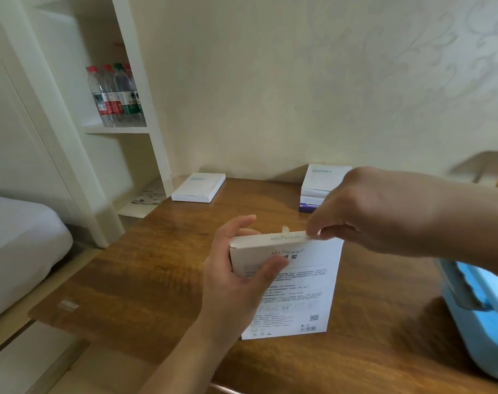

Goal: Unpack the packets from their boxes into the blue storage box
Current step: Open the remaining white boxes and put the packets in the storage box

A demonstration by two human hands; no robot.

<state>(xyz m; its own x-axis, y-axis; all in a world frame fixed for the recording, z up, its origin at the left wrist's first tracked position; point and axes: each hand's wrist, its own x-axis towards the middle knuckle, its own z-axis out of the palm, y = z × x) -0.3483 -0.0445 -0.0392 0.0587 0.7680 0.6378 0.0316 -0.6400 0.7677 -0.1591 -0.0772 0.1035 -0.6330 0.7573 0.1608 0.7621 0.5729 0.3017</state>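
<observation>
On the brown wooden worktop (162,268), near the middle, a flat white cardboard box (296,282) with printed writing stands up. My left hand (236,268) holds its side to keep it steady. My right hand (364,214) pinches its top flap to open it. At 3 o'clock waits the light blue plastic storage box (480,305).

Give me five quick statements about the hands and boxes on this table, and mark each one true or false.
1. The left hand grips the white box standing on the table. True.
2. The right hand rests flat on the table. False: it pinches the box's top flap.
3. A flat box lies at the table's far left corner. True.
4. The blue storage box sits at the left. False: it is at the right edge.
5. The bottles stand on the table. False: they are on a shelf.
</observation>
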